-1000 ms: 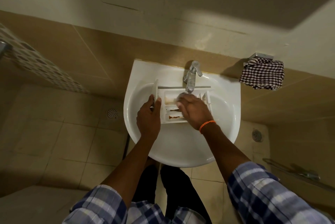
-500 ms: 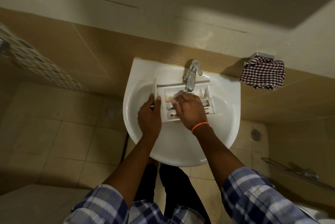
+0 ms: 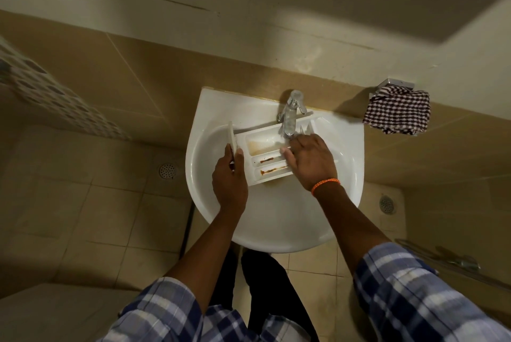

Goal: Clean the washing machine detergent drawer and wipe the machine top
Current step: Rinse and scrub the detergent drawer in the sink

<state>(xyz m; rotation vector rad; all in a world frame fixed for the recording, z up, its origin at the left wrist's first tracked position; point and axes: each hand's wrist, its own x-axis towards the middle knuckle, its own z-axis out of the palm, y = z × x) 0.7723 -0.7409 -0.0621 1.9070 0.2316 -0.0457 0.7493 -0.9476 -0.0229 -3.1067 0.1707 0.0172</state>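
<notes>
- Detergent drawer (image 3: 265,159) is lying inside the white sink (image 3: 276,220), under the tap (image 3: 290,114), front panel pointing left.
- Left hand (image 3: 231,178) is gripping the drawer's front panel; grip is curled round its edge, thumb on the near face.
- Right hand (image 3: 311,163) is resting over the right part of the drawer, fingers spread and flat on the dividers; whether it is holding a cloth or brush, I cannot tell.
- Brown residue is showing in the two narrow near compartments and as a stain in the large far one.
- Judgement: the rinse-and-scrub step on the drawer is in hand; wiping the machine top is not yet begun, and the machine is not in view.
- Next move likely calls for working the fingers into the narrow channels where residue sits, with the left hand steadying the drawer.
- Room: the drawer is spanning much of the basin; the tap spout is sitting just above its far edge, limiting lift there. The near bowl is offering space to tilt and drain.
- Checked cloth (image 3: 398,112) is hanging on the wall, right of the sink.
</notes>
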